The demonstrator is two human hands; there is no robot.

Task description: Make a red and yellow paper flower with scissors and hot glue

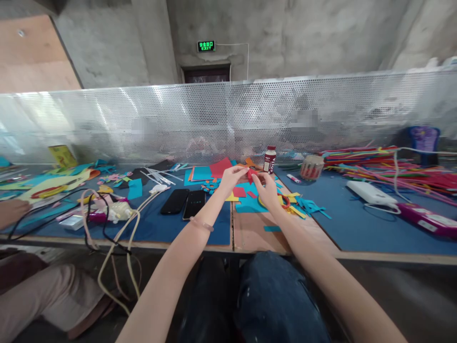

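Both my hands meet above the table's middle, pinching a small red paper piece [250, 175] between them. My left hand [231, 178] grips its left side with closed fingers, and my right hand [267, 188] pinches its right side. Below them lie blue paper sheets [250, 204], red scraps [239, 192] and yellow scraps [296, 210]. A pair of red-handled scissors [284, 202] rests just right of my right hand.
Two black phones [184, 202] lie left of my hands. A small bottle [269, 159], a tape roll [312, 167], coloured sticks [392, 166] and a white power strip [371, 193] sit to the right. Another person's hand [12, 212] and cables [107, 224] are at the left. A perforated metal screen [228, 119] backs the table.
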